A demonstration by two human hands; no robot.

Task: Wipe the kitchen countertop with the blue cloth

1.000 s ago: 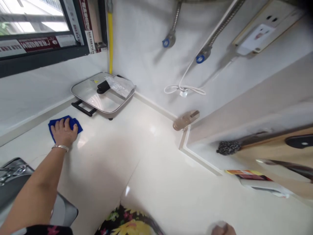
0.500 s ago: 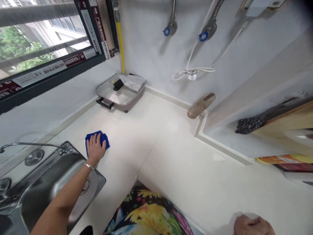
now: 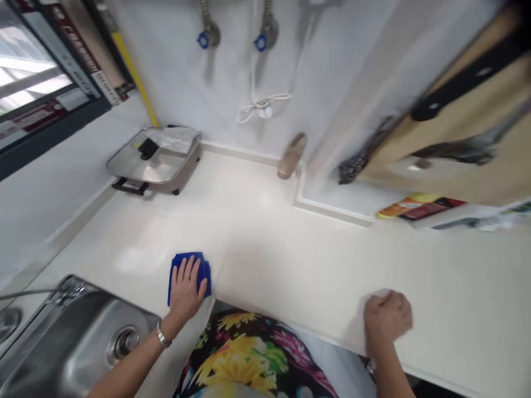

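My left hand lies flat on a folded blue cloth, fingers stretched out and a little apart, pressing it to the white countertop. The cloth sits near the counter's inner corner, to the right of the sink. A silver bracelet circles the left wrist. Farther right, my right hand rests on the counter near its front edge, closed in a fist. Whether anything is inside that fist is hidden.
A steel sink with a tap is at lower left. An electric pan with a glass lid stands in the back corner. A brown object leans by the wall ledge. Knife and cutting board occupy the right.
My left hand and the blue cloth have moved from beside the sink's back corner toward the counter's inner corner. The view has turned right, showing more of my right fist.
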